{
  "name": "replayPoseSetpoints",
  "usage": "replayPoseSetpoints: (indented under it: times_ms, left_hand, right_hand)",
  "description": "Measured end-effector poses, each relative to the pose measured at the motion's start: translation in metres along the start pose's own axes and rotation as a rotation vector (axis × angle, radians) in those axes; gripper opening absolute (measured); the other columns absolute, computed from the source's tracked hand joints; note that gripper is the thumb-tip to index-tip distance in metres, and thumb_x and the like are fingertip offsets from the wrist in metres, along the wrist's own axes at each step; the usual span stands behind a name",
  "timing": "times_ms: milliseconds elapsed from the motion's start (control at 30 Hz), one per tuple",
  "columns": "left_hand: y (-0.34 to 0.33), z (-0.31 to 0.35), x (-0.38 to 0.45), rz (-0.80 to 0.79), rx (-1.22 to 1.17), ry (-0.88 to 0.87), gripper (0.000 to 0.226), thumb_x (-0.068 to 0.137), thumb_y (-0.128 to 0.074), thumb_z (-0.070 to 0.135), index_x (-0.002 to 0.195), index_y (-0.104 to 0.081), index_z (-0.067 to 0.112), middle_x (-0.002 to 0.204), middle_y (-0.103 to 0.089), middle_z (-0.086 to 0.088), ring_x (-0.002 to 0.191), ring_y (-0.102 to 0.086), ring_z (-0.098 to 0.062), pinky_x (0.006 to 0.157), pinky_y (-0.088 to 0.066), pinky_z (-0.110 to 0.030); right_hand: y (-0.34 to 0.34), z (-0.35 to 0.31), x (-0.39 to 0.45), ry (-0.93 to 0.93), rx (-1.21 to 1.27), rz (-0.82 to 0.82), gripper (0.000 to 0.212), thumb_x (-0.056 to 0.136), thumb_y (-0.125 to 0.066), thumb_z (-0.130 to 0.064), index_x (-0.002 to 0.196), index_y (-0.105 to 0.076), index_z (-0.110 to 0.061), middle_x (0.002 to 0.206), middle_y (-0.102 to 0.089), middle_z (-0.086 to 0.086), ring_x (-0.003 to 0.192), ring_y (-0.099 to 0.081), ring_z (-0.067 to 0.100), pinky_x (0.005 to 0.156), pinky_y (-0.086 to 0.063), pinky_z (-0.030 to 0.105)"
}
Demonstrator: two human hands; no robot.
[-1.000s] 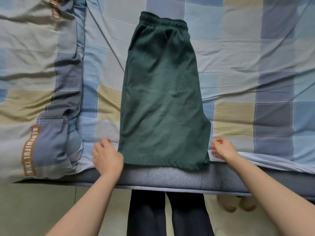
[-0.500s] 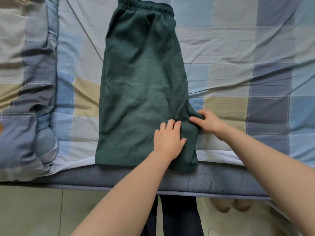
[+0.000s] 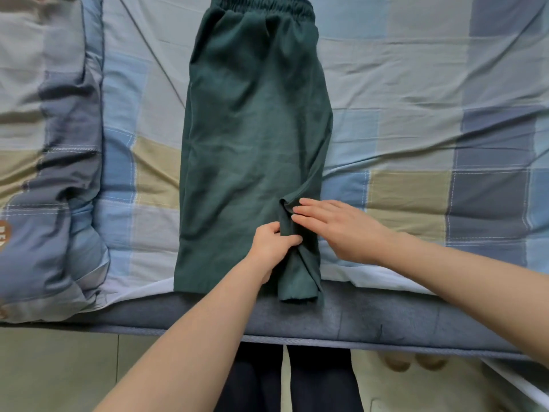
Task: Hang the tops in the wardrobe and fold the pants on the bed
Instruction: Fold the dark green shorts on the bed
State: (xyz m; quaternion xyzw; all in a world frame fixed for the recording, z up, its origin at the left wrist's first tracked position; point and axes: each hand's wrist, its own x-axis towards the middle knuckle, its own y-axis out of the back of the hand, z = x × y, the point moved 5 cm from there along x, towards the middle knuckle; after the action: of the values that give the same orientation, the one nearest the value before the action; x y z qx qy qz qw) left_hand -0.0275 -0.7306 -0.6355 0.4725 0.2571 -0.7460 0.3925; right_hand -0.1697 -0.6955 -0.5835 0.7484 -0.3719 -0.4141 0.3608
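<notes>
Two hands work at the near right corner of the pants (image 3: 252, 138); the left hand (image 3: 271, 245) pinches a ridge of the green cloth between thumb and curled fingers, while the right hand (image 3: 335, 227) lies flat beside it, fingers straight and together, fingertips pressing the turned-in edge; between them the jutting right-hand part of the pants is being tucked inward so that the side runs straight; outward from the hands the pants lie lengthwise on the bed (image 3: 430, 84), one leg seemingly laid over the other, waistband (image 3: 261, 5) at the far end and hem at the near edge of the mattress (image 3: 386, 316), part of the hem hanging just over it; by my reading the first lengthwise fold is made and this trimming of the side is nearly done, and the crosswise folds are not yet made; of the tops and the wardrobe nothing shows here, so how that half of the task stands I cannot tell; as to containers, none is in view; a rumpled quilt (image 3: 44, 173) lies on the bed left of the pants, apart from them.
</notes>
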Motion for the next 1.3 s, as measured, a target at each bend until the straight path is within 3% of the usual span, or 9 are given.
replayPoseSetpoints:
  times_ms: [100, 200, 400, 600, 767, 833, 967, 1133, 1300]
  left_hand:
    - [0.009, -0.004, -0.002, -0.061, 0.065, 0.037, 0.003, 0.086, -0.069, 0.008, 0.084, -0.067, 0.006, 0.072, -0.067, -0.006, 0.057, -0.06, -0.014, 0.051, -0.046, -0.021]
    - [0.034, 0.002, -0.002, -0.156, 0.665, -0.086, 0.026, 0.091, -0.063, 0.026, 0.072, -0.057, 0.01, 0.065, -0.062, -0.001, 0.057, -0.059, -0.018, 0.064, -0.053, -0.029]
    - [0.13, 0.056, -0.03, 0.077, 1.734, -1.186, 0.035, 0.086, -0.04, 0.002, 0.106, -0.068, 0.009, 0.12, -0.067, -0.013, 0.109, -0.063, -0.036, 0.087, -0.056, -0.047]
    - [0.177, 0.063, -0.001, -0.118, 2.178, -1.221, 0.063, 0.088, -0.025, 0.002, 0.146, -0.045, 0.018, 0.152, -0.042, -0.007, 0.137, -0.043, -0.032, 0.109, -0.036, -0.058]
    - [0.165, 0.077, 0.007, -0.133, 1.844, -1.115, 0.053, 0.084, -0.043, 0.001, 0.13, -0.063, 0.017, 0.141, -0.054, -0.001, 0.133, -0.048, -0.025, 0.114, -0.031, -0.046]
    - [0.174, 0.091, 0.016, -0.174, 1.303, -0.78, 0.049, 0.08, -0.053, -0.011, 0.117, -0.072, 0.015, 0.132, -0.061, 0.0, 0.128, -0.053, -0.015, 0.114, -0.027, -0.029]
    - [0.201, 0.113, 0.039, 0.073, 0.223, -0.257, 0.022, 0.098, -0.055, 0.014, 0.089, -0.07, 0.001, 0.081, -0.066, -0.008, 0.074, -0.056, -0.017, 0.071, -0.043, -0.029]
    - [0.206, 0.113, 0.052, 0.204, 0.222, -0.174, 0.045, 0.095, -0.059, 0.042, 0.099, -0.072, -0.001, 0.1, -0.067, -0.003, 0.094, -0.059, -0.016, 0.1, -0.043, -0.036]
    - [0.201, 0.101, 0.031, 0.213, 0.285, -0.307, 0.042, 0.091, -0.065, 0.04, 0.069, -0.054, 0.007, 0.07, -0.037, -0.006, 0.069, -0.032, -0.018, 0.064, -0.023, -0.034]
  right_hand:
    - [-0.014, 0.005, 0.007, 0.146, -0.301, -0.073, 0.06, 0.087, -0.031, -0.008, 0.146, -0.039, -0.013, 0.153, -0.036, 0.006, 0.142, -0.03, 0.026, 0.114, -0.029, 0.047]
    - [-0.027, 0.012, 0.018, 0.205, -0.39, -0.047, 0.051, 0.093, -0.039, -0.012, 0.143, -0.044, -0.014, 0.149, -0.042, 0.006, 0.139, -0.037, 0.026, 0.111, -0.034, 0.048]
    - [-0.031, 0.017, 0.023, 0.219, -0.314, 0.025, 0.051, 0.094, -0.028, -0.007, 0.142, -0.047, -0.015, 0.145, -0.047, 0.007, 0.135, -0.043, 0.026, 0.109, -0.036, 0.049]
    - [-0.029, 0.015, 0.028, 0.175, -0.187, 0.043, 0.055, 0.086, -0.055, -0.01, 0.14, -0.05, -0.021, 0.145, -0.048, 0.002, 0.136, -0.042, 0.023, 0.111, -0.032, 0.048]
    - [-0.022, 0.025, 0.038, -0.055, 0.398, -0.109, 0.054, 0.083, -0.048, -0.014, 0.135, -0.055, -0.028, 0.143, -0.042, -0.017, 0.139, -0.029, 0.002, 0.119, -0.012, 0.029]
    - [-0.009, 0.037, 0.043, -0.319, 0.878, -0.015, 0.036, 0.089, -0.05, -0.01, 0.114, -0.071, -0.024, 0.123, -0.061, -0.016, 0.118, -0.051, -0.001, 0.11, -0.03, 0.025]
    - [-0.003, 0.074, 0.049, -0.96, 1.784, 0.272, 0.018, 0.093, -0.052, -0.018, 0.098, -0.069, -0.012, 0.099, -0.07, 0.006, 0.093, -0.064, 0.018, 0.1, -0.044, 0.037]
    - [-0.011, 0.077, 0.053, -1.182, 1.774, 0.169, 0.021, 0.094, -0.053, -0.038, 0.102, -0.062, -0.022, 0.104, -0.065, 0.0, 0.092, -0.058, 0.015, 0.079, -0.042, 0.027]
    - [-0.014, 0.064, 0.037, -1.116, 1.834, 0.254, 0.024, 0.095, -0.052, -0.036, 0.109, -0.064, -0.02, 0.111, -0.069, -0.003, 0.098, -0.063, 0.013, 0.087, -0.047, 0.032]
